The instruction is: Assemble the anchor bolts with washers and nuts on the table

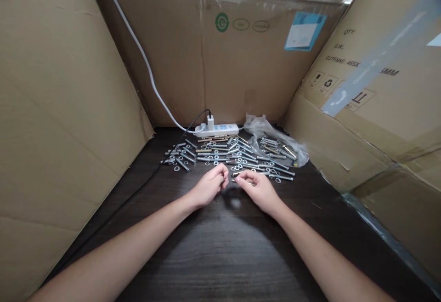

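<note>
Just in front of a spread of loose hardware, my left hand (211,186) is closed with its fingers curled inward; whatever lies in them is hidden. To its right, my right hand (257,189) pinches a bolt (234,181), whose brassy tip pokes out toward the left hand. A small gap separates the two hands. Beyond them lie several silvery bolts (211,158) in rough rows, with loose washers (177,168) scattered among them. Some brass-coloured bolts (206,140) rest at the back of the spread.
A white power strip (220,130) with a plugged-in charger (210,122) stands behind the bolts. A clear plastic bag (263,129) holding more bolts lies at the right. One black cable (138,185) crosses the dark table (220,256). Cardboard walls (165,49) enclose three sides.
</note>
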`<action>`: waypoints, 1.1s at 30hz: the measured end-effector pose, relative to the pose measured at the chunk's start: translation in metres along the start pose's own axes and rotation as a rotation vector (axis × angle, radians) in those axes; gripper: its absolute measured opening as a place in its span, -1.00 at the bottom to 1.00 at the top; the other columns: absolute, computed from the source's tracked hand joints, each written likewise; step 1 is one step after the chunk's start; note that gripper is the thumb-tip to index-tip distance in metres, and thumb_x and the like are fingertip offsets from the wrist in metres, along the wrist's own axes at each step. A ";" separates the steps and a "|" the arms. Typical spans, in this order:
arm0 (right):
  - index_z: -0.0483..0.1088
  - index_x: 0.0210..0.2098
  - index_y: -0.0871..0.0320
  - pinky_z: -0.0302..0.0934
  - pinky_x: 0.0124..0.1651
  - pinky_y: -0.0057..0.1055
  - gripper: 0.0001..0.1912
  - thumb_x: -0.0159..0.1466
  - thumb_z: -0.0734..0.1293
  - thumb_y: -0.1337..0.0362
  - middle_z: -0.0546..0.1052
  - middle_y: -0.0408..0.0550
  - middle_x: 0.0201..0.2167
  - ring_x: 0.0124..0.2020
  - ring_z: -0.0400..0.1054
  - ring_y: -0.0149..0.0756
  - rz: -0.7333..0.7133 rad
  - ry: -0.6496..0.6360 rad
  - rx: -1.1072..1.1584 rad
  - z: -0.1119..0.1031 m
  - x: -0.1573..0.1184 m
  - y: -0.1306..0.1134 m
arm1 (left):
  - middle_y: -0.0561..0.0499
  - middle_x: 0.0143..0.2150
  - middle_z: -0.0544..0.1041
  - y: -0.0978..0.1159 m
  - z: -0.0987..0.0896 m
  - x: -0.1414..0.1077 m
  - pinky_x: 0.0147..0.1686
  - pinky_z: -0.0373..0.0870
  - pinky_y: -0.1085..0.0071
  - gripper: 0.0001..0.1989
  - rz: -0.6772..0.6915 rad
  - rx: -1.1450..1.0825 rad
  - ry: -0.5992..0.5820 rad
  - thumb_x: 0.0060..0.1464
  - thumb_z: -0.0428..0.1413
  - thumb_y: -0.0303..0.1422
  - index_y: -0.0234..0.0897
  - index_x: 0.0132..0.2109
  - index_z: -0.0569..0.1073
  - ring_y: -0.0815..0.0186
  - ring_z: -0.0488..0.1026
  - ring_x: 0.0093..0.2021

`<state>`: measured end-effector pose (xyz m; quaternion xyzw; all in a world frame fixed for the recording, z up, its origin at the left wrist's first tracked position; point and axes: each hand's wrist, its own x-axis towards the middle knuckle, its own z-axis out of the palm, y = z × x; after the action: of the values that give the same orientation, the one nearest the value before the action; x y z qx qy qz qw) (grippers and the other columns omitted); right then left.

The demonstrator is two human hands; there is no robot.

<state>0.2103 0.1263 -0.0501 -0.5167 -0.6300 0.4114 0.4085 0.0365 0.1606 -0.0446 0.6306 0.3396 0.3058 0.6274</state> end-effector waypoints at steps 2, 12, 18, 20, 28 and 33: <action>0.39 -0.40 0.20 0.09 -0.41 -0.47 -0.77 0.18 0.27 0.14 0.40 -0.14 -0.50 -0.50 0.21 -0.41 -0.013 0.004 -0.003 0.000 0.000 0.000 | 0.16 -0.54 0.22 0.002 0.002 -0.002 -0.59 0.00 0.57 -0.98 0.002 0.011 -0.012 0.05 -0.15 -0.43 -0.25 -0.32 0.14 0.48 0.06 -0.58; 0.38 -0.40 0.21 0.02 -0.47 -0.48 -0.78 0.18 0.27 0.15 0.33 -0.17 -0.55 -0.53 0.14 -0.43 -0.015 0.040 0.040 0.001 -0.002 -0.003 | 0.17 -0.50 0.15 0.001 0.004 -0.005 -0.50 0.04 0.54 -0.83 0.074 0.058 -0.014 0.17 -0.06 -0.24 -0.26 -0.24 0.19 0.46 0.08 -0.50; 0.37 -0.40 0.22 0.00 -0.46 -0.49 -0.78 0.16 0.29 0.16 0.31 -0.19 -0.56 -0.55 0.12 -0.45 -0.012 0.019 0.079 0.000 -0.002 -0.007 | 0.13 -0.43 0.19 0.002 0.004 -0.005 -0.48 0.06 0.52 -0.83 0.137 0.108 -0.010 0.17 -0.05 -0.26 -0.28 -0.22 0.22 0.45 0.09 -0.47; 0.37 -0.41 0.22 -0.01 -0.47 -0.49 -0.78 0.16 0.29 0.16 0.30 -0.19 -0.57 -0.55 0.11 -0.45 -0.016 0.014 0.085 0.000 -0.003 -0.007 | 0.14 -0.45 0.18 0.002 0.004 -0.005 -0.48 0.06 0.52 -0.83 0.143 0.116 0.000 0.17 -0.05 -0.26 -0.28 -0.21 0.22 0.45 0.07 -0.48; 0.37 -0.39 0.23 -0.06 -0.49 -0.49 -0.79 0.17 0.29 0.18 0.25 -0.21 -0.60 -0.57 0.06 -0.47 -0.014 0.021 0.070 0.001 -0.003 -0.005 | 0.12 -0.45 0.18 0.003 0.003 -0.004 -0.41 0.13 0.49 -0.79 0.148 0.246 -0.014 0.21 -0.11 -0.24 -0.29 -0.27 0.26 0.41 0.11 -0.44; 0.36 -0.40 0.23 -0.07 -0.50 -0.49 -0.78 0.18 0.27 0.16 0.20 -0.23 -0.62 -0.58 0.03 -0.47 -0.012 0.013 0.045 0.001 -0.003 -0.005 | 0.10 -0.37 0.23 0.002 0.003 -0.005 -0.30 0.17 0.48 -0.83 0.172 0.279 -0.025 0.20 -0.09 -0.27 -0.29 -0.27 0.26 0.39 0.17 -0.34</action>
<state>0.2079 0.1228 -0.0462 -0.5061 -0.6210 0.4198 0.4266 0.0365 0.1549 -0.0422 0.7421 0.3155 0.3003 0.5094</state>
